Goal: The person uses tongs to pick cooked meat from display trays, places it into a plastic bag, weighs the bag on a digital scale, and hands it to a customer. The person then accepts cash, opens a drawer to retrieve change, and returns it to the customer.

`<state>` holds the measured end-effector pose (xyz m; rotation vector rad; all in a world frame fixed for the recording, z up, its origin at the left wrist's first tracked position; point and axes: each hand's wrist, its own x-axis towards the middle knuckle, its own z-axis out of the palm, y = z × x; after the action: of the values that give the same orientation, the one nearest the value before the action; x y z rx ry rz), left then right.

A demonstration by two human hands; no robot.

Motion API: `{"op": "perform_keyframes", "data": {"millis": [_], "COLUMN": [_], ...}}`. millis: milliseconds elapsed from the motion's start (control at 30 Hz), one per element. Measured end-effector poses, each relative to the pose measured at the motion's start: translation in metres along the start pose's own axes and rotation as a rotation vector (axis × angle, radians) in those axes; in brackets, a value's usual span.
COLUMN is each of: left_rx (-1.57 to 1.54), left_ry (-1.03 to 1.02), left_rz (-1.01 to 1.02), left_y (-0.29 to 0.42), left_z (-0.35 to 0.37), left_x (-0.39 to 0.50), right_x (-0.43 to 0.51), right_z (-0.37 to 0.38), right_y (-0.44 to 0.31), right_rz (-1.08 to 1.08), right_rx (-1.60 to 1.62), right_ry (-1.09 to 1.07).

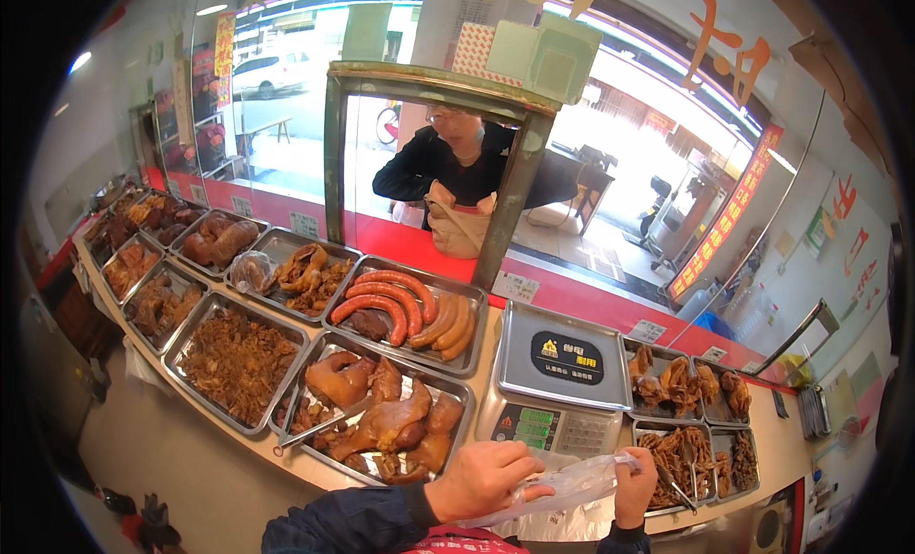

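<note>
A thin translucent plastic bag [572, 486] is stretched between my two hands just in front of the scale. My right hand [635, 488] pinches its upper right end. At the bag's left part is my left hand [490, 479], its fingers bent against the film and the thumb pointing right. Right behind the hands stands an electronic price scale [547, 422] with lit green digits and a bare steel pan [565, 354]. Left of my left hand, a steel tray [468, 418] holds glossy brown braised meat pieces [400, 418], with metal tongs [322, 427] lying across it.
Behind that tray, another steel tray [475, 354] holds red sausages [375, 307] and paler ones. More meat trays line the counter leftward; smaller ones [665, 411] stand right of the scale. Beyond the glass, a person [457, 154] at the framed serving window [332, 154] handles a tan bag [457, 229].
</note>
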<state>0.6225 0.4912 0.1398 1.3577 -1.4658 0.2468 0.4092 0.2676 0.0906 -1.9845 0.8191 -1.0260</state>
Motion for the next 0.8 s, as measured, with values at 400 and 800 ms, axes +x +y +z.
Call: {"op": "perform_keyframes", "data": {"millis": [400, 800], "left_rx": [-0.005, -0.021], "left_ry": [-0.032, -0.052], "left_rz": [-0.113, -0.168], "left_y": [-0.010, -0.012], "left_z": [0.004, 0.008], "left_x": [-0.009, -0.014], "right_x": [-0.003, -0.003], "right_z": [0.006, 0.005], "right_y": [-0.017, -0.010], "right_rz": [0.163, 0.229], "right_rx": [0.433, 0.688], "right_ry": [-0.047, 0.055]}}
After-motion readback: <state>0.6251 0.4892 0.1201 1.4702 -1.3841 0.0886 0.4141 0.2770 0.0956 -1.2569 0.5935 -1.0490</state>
